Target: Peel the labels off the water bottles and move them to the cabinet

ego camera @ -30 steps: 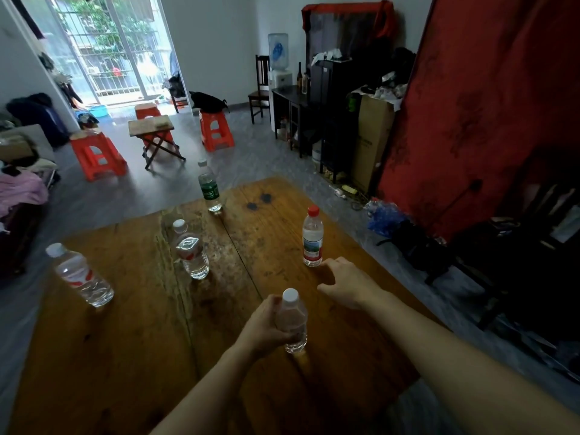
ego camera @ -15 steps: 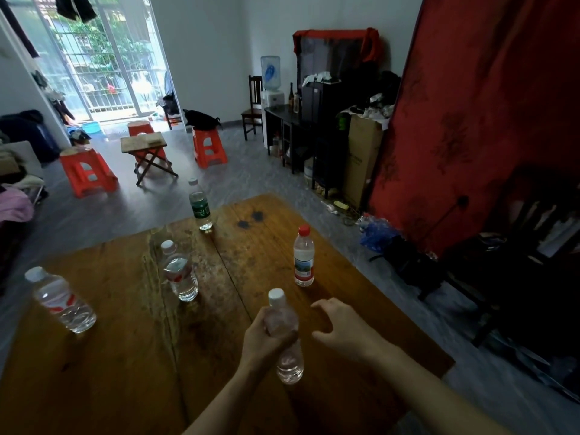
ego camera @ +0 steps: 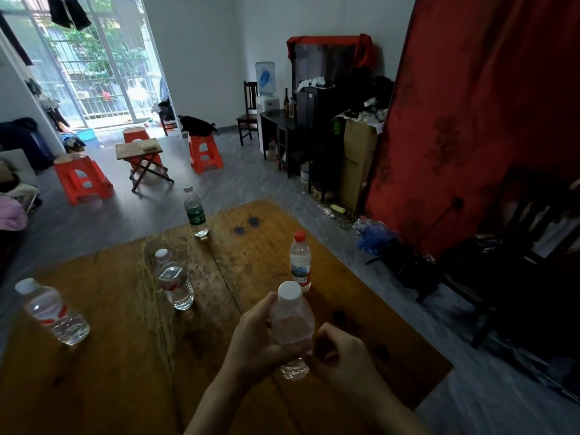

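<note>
STATE: my left hand (ego camera: 254, 343) grips the clear white-capped plastic bottle (ego camera: 292, 328), lower centre | my right hand (ego camera: 340, 359) pinches its lower body | RISK: wet-looking plastic slips, falls onto the brown wooden table (ego camera: 110, 356).

- daylight pours in through the glass doors (ego camera: 94, 67) at far left and blows out there.
- the room's right side falls into deep shadow.
- the table (ego camera: 110, 356) shows a dull sheen.
- wide-angle bending curves the edges; overall soft, slightly blurred.
</note>
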Available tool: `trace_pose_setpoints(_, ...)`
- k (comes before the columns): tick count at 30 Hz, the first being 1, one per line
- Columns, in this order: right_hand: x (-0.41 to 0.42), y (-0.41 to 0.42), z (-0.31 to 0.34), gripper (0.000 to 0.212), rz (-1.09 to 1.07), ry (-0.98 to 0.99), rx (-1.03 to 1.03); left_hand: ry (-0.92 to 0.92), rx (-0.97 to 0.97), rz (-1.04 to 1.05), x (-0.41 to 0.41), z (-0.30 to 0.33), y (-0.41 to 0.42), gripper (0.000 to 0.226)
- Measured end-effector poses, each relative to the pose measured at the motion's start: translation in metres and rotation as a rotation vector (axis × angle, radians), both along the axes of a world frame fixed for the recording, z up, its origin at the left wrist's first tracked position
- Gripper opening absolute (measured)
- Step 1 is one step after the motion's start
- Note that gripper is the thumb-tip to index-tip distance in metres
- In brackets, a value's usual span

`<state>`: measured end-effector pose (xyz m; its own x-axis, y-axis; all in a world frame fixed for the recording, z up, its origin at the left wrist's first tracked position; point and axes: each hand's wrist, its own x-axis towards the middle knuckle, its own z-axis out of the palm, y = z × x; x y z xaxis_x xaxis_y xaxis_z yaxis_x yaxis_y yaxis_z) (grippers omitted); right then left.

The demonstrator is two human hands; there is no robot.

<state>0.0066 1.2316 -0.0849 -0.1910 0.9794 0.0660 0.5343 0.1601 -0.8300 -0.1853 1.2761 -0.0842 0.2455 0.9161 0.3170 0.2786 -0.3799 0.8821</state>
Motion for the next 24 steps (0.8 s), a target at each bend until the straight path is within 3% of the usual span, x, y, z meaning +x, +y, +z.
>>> trace_pose_setpoints(9, 0.009, -0.012, 0.012, 0.017, 0.019, 0.031, 0.017, 0.115, 0.075, -0.041, 0.005, 0.011, -0.012, 0.075)
trace_pose_setpoints(24, 0.024, -0.012, 0.016, 0.020, -0.054, 0.038, -0.015, 0.128, 0.044, -0.080, 0.023, 0.014, -0.003, 0.081)
